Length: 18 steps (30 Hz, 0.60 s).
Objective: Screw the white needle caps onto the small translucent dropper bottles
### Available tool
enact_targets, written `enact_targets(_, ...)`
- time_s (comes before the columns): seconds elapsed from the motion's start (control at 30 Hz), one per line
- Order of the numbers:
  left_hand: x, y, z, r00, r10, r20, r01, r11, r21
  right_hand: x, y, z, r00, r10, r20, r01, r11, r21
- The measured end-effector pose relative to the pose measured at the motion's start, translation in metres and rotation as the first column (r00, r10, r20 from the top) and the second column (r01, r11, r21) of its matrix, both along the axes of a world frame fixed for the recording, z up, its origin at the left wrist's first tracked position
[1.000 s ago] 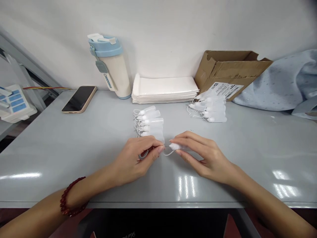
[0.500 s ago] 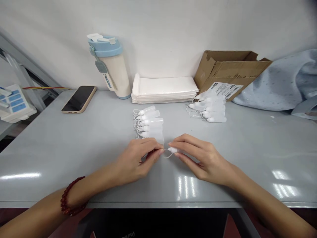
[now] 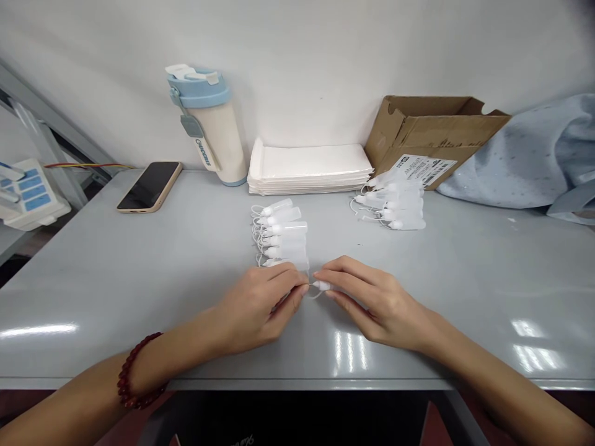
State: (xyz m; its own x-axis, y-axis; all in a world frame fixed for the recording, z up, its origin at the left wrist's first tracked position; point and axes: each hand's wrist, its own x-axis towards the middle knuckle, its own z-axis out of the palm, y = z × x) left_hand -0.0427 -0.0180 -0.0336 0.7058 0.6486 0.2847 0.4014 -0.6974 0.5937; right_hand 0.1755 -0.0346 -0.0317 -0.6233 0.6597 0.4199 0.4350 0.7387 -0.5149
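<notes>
My right hand (image 3: 379,305) pinches a small white plastic bottle (image 3: 323,285) by its cap end, just above the grey table (image 3: 139,279). My left hand (image 3: 260,306), with a red bead bracelet (image 3: 132,378) on the wrist, pinches the thin white loop that hangs from that bottle's cap. Both hands meet at the middle of the table, fingers closed. Right behind them lies a row of several similar bottles (image 3: 281,235) with loops. A second pile of such bottles (image 3: 395,204) lies further back to the right.
At the back stand a white and blue drink tumbler (image 3: 209,127), a stack of white padded envelopes (image 3: 309,167) and an open cardboard box (image 3: 430,133). A phone (image 3: 149,186) lies at the back left, a pale blue cloth bag (image 3: 534,155) at the right.
Both hands have drifted slightly toward me and lower, staying pinched on the bottle and its loop. The loop now shows less between the fingers.
</notes>
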Motion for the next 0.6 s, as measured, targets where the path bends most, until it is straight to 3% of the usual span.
enact_targets(0.33, -0.002, 0.004, 0.006, 0.991, 0.056, 0.119, -0.065, 0.995, 0.070, 0.002, 0.002, 0.001, 0.999, -0.040, -0.002, 0.040, 0.999, 0.035)
enact_targets(0.6, -0.002, 0.008, 0.020, 0.965, 0.233, 0.123, -0.237, 0.971, 0.015, 0.014, 0.006, 0.004, 0.977, -0.213, 0.006, 0.210, 0.966, 0.152)
